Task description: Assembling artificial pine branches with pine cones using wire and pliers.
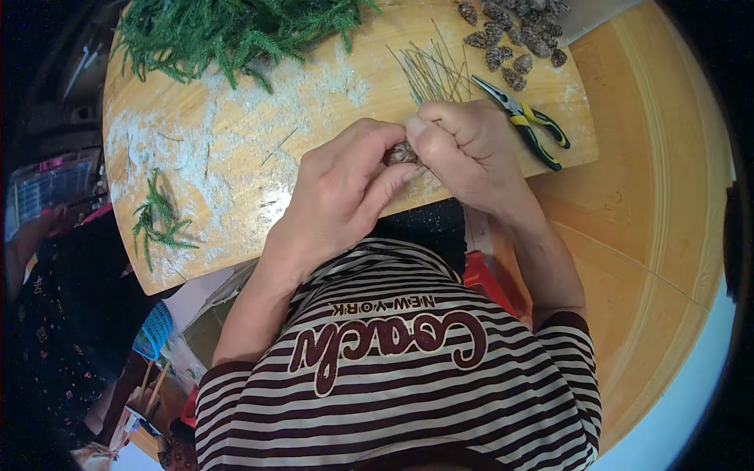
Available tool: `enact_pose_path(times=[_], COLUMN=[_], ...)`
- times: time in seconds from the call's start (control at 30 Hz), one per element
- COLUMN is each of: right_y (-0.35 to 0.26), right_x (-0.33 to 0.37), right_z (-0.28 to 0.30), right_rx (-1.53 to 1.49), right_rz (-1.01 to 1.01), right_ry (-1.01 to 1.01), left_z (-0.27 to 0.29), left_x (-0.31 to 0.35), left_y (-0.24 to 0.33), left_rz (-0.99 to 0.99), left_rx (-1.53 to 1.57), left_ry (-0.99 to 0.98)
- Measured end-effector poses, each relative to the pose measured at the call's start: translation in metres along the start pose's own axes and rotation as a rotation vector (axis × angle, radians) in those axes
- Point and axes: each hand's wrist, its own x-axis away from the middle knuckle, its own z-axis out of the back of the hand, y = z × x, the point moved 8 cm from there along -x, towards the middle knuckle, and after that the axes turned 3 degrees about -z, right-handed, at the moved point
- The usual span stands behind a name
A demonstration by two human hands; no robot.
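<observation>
Over the middle of the tabletop's near edge, the two hands meet at a brown pine cone: the left hand (338, 184) pinches the cone (401, 153) between thumb and bent forefinger, while the right hand (470, 149) is closed beside it, fingers curled; whether it grips anything is hidden. Thin wires (436, 72) lie just beyond, and pliers (520, 116) rest by the tabletop's (314, 86) right edge. More cones (514, 35) cluster toward the far right corner, green foliage (228, 35) covers the far left, and a sprig (159, 220) lies near the left edge.
</observation>
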Motion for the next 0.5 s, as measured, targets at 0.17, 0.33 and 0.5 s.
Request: enact_pose_path(times=[0.17, 0.33, 0.5], right_y=[-0.002, -0.005, 0.004], right_x=[-0.001, -0.002, -0.003], right_z=[-0.002, -0.006, -0.006], right_rx=[0.001, -0.006, -0.157], right_rz=[0.001, -0.035, -0.188], right_ry=[-0.008, 0.02, -0.042], left_z=[0.004, 0.006, 0.009], left_x=[0.001, 0.003, 0.006], left_y=[0.004, 0.006, 0.003], left_rz=[-0.116, -0.152, -0.176], left_rx=[-0.108, -0.19, -0.147], left_ry=[0.027, 0.026, 0.016])
